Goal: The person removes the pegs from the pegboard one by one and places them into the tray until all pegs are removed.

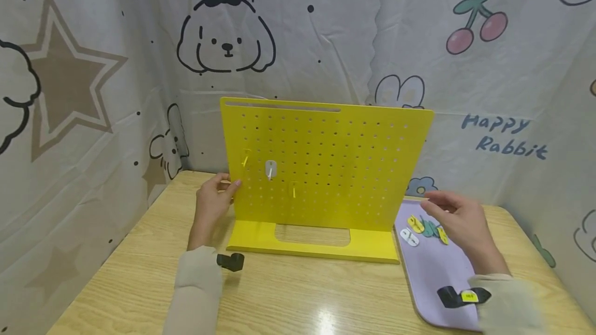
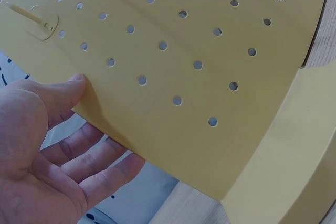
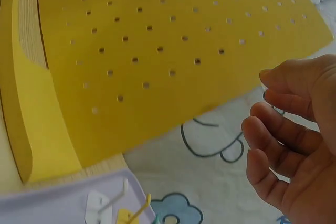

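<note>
Left hand [image 1: 215,198] gripping yellow pegboard [image 1: 337,166] by its edge, right hand [image 1: 464,223] seemingly loose near lilac tray [image 1: 428,268], hooks [image 1: 415,225] inside

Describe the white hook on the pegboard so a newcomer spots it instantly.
Find the yellow pegboard. On its left half, look between two yellow hooks. The white hook is the only mounted one whose colour differs from the board's.

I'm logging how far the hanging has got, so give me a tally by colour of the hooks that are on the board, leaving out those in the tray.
Yellow hooks: 2
White hook: 1
Total on the yellow board: 3
</note>
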### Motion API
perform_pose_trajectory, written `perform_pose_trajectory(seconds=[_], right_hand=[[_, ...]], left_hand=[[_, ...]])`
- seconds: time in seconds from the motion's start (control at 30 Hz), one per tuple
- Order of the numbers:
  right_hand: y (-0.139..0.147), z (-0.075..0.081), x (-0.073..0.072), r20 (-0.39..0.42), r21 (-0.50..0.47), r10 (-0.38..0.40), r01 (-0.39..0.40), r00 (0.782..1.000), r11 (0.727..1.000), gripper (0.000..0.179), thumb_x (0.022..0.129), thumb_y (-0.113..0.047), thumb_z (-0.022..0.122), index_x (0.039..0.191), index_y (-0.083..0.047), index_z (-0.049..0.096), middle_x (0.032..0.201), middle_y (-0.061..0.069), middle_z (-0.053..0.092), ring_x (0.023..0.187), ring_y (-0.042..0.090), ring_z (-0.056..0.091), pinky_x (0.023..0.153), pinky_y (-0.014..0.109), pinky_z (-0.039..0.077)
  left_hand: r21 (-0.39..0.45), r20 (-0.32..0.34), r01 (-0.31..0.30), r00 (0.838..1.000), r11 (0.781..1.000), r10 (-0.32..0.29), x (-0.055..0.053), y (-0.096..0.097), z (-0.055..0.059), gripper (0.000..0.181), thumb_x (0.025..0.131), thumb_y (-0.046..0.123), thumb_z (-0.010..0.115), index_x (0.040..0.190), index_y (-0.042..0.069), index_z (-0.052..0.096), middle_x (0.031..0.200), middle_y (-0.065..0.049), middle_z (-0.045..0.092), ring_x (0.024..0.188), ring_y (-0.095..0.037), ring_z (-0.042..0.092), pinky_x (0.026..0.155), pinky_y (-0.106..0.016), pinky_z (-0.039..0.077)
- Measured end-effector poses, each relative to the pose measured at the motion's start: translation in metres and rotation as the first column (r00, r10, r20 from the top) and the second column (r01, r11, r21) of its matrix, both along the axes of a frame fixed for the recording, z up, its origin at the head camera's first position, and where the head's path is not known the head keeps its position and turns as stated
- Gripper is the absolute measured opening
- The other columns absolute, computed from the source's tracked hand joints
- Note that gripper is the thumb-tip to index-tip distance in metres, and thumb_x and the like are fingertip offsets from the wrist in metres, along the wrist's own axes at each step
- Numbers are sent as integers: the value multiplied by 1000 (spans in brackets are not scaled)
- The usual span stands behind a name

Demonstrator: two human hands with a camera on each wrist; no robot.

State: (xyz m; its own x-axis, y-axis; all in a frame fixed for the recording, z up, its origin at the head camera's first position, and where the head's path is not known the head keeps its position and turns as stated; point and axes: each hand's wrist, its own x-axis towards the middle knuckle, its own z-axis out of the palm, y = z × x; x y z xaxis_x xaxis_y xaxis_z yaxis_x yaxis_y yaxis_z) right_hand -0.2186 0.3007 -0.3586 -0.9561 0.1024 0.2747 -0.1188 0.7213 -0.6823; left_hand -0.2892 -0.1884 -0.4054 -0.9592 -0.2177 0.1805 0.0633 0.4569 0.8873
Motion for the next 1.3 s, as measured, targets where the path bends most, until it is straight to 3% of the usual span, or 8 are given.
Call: perform_pose_trajectory(seconds=[0.1, 0.3, 0.5, 0.83, 1.3], right_hand=[[-10, 3, -1, -64, -7, 49, -49, 997, 999, 43, 98, -34, 67, 128, -1, 65, 114, 17, 67, 94, 23, 55, 67, 15, 49], [-33, 0, -8, -132, -43, 135, -142, 982, 989, 30, 96, -20, 71, 118, 0, 70, 105, 14, 71, 84, 14, 60, 65, 19, 52], [-62, -5, -16, -95, -123, 231, -242, 968, 963, 30, 95, -19, 72, 118, 0, 70, 106, 13, 70, 87, 22, 62, 69, 24, 54], [-99, -11, -24, -99, -186, 357, -370, 929, 910, 27, 94, -16, 73, 116, 0, 71, 101, 8, 71, 84, 24, 63, 67, 29, 55], [-157, -18, -35, -38, -258, 446, -440, 894, 860, 29, 95, -23, 72, 118, -5, 72, 106, 2, 72, 87, 21, 63, 71, 35, 56]], left_hand=[[0, -7, 0, 1000, 1000, 0, 0, 0, 1, 29, 99, 28, 66, 118, 5, 63, 110, -18, 67, 95, -32, 69, 77, -35, 61], [1, 2, 12, 1000, 1000, -12, 2, -2, 2, 32, 100, 30, 66, 120, 5, 63, 113, -20, 67, 97, -33, 68, 78, -35, 61], [-12, 24, -23, 999, 1000, 23, 5, -9, 0, 30, 99, 29, 66, 119, 6, 63, 112, -19, 67, 99, -33, 67, 78, -37, 61], [4, 12, 11, 1000, 1000, -11, 0, -2, 2, 32, 99, 29, 66, 119, 4, 62, 112, -20, 67, 97, -33, 68, 79, -38, 61], [-16, -6, 11, 1000, 1000, -11, -1, -2, 0, 30, 99, 29, 66, 116, 5, 62, 110, -20, 67, 94, -33, 68, 77, -36, 61]])
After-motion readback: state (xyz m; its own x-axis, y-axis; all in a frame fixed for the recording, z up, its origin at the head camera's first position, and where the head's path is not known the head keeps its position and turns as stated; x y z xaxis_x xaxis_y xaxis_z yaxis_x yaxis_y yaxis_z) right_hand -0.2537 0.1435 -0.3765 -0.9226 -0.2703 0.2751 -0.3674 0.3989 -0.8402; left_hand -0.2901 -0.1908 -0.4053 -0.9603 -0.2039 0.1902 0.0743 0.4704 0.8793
